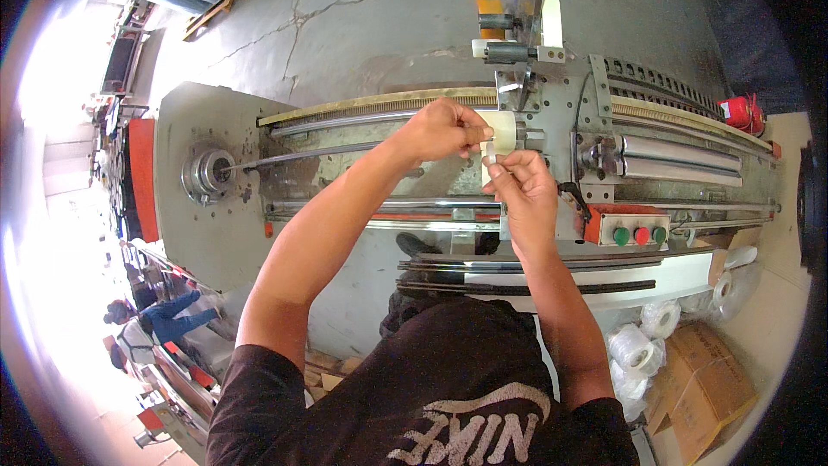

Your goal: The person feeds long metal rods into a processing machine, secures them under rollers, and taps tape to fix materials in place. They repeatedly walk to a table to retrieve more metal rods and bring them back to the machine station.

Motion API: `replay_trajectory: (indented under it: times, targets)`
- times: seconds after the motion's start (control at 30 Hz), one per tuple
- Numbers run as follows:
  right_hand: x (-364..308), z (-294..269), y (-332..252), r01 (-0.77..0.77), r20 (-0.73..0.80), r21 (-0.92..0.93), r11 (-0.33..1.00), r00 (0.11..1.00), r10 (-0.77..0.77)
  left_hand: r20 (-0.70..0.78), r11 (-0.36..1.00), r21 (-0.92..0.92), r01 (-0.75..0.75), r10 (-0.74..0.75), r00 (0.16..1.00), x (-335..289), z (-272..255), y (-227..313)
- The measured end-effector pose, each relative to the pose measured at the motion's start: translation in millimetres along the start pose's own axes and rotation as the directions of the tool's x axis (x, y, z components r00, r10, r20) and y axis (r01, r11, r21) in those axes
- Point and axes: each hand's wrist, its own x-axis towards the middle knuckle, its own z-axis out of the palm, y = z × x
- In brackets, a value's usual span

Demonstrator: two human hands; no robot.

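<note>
A pale cream roll (504, 129), which looks like a roll of tape or film, sits around a metal shaft at the middle of the long machine (448, 177). From the left, my left hand (444, 131) reaches to the roll, its thumb and fingers pinched at the cream strip (490, 148). Just below, my right hand (528, 185) pinches the same strip between thumb and forefinger. Both hands are closed and nearly meet. A part of the strip hangs below the fingers of my right hand. The fingertips partly hide the strip's edge.
A control box (634, 229) with green and red buttons is right of my right forearm. Left of the roll, a long thin rod (319, 154) runs to a round chuck (210, 174). Clear-wrapped rolls (634, 349) and a cardboard box (699, 388) lie lower right. A person (151, 328) is far left.
</note>
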Motion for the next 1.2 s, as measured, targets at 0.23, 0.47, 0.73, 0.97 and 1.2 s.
replay_trajectory:
  times: [0.23,0.47,0.73,0.97,1.2]
  targets:
    - [55,-3,-34,-0.093,0.082,-0.062,0.994,0.992,0.098,0.027,0.999,-0.028,-0.039,0.040,0.999,3,-4,-14]
    - [55,-36,-15,-0.294,0.115,-0.229,0.928,0.939,0.325,-0.007,0.990,-0.086,-0.111,0.111,0.994,-4,-2,-15]
    - [21,-31,-46,-0.209,0.245,-0.153,0.966,0.939,0.242,-0.053,0.991,-0.014,-0.131,0.130,0.990,-5,0,-14]
    - [87,-25,-37,-0.260,0.169,-0.191,0.947,0.941,0.293,-0.072,0.993,0.000,-0.122,0.122,0.990,-10,1,-6]
    - [36,-45,-15,-0.378,0.223,-0.252,0.891,0.873,0.434,-0.112,0.986,0.063,-0.157,0.163,0.980,-14,1,-4]
